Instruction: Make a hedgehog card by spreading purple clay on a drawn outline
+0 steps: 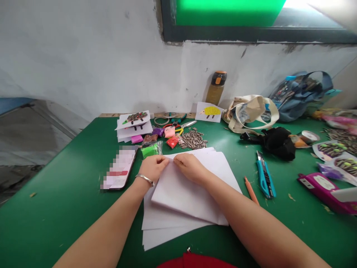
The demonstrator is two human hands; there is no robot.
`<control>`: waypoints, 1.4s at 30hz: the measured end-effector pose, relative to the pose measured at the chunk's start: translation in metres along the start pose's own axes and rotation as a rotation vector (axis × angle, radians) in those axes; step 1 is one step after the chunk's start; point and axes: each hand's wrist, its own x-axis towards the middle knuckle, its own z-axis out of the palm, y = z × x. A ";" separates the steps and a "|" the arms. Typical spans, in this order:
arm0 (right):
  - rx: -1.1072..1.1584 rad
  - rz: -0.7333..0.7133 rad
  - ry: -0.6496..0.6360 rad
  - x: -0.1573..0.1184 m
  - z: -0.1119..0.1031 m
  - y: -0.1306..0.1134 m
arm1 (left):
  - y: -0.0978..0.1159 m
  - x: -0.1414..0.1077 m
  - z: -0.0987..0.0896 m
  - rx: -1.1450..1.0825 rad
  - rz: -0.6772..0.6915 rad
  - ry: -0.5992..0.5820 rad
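Observation:
Several sheets of white paper (195, 193) lie overlapping on the green table, the top ones turned at an angle. My left hand (154, 167), with a silver bangle at the wrist, pinches the top sheet's far left corner between thumb and finger. Close beside it, my right hand (189, 167) has its fingers pressed together on the far edge of the same sheet. A bag of green clay (150, 150) lies just beyond my left hand. Left of the paper is a phone (119, 167). An orange pen (251, 190) and a blue utility knife (264, 176) lie to the right.
Sunflower seeds (193, 139), scissors (189, 124) and small clay bags are at the back. Hedgehog pictures (134, 124) lie back left. A bottle (216, 88) stands by the wall, with a cream bag (251, 111) to its right. A magenta device (323, 188) lies far right.

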 end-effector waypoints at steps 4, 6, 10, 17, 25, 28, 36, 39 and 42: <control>0.032 0.076 0.034 -0.007 -0.013 0.004 | 0.000 0.001 -0.003 -0.062 -0.053 0.040; 0.040 0.152 0.049 -0.015 -0.024 0.010 | -0.001 0.002 -0.005 -0.084 -0.088 0.064; 0.064 0.311 0.057 -0.036 -0.046 0.023 | -0.002 0.003 -0.007 -0.116 -0.112 0.111; 0.306 0.523 0.176 -0.069 -0.065 0.030 | -0.001 0.003 -0.009 -0.138 -0.121 0.162; 1.111 0.739 0.395 -0.089 -0.046 0.032 | -0.004 0.005 -0.012 -0.168 -0.162 0.216; 1.064 0.711 0.444 -0.086 -0.042 0.033 | -0.006 0.005 -0.011 -0.225 -0.174 0.223; 0.789 0.589 0.594 -0.077 -0.044 0.045 | -0.006 0.005 -0.005 -0.233 -0.127 0.181; 0.561 0.563 0.602 -0.074 -0.045 0.042 | -0.007 0.004 0.001 -0.203 -0.068 0.220; 0.237 0.516 0.614 -0.071 -0.044 0.035 | -0.001 0.003 0.005 -0.065 -0.025 0.302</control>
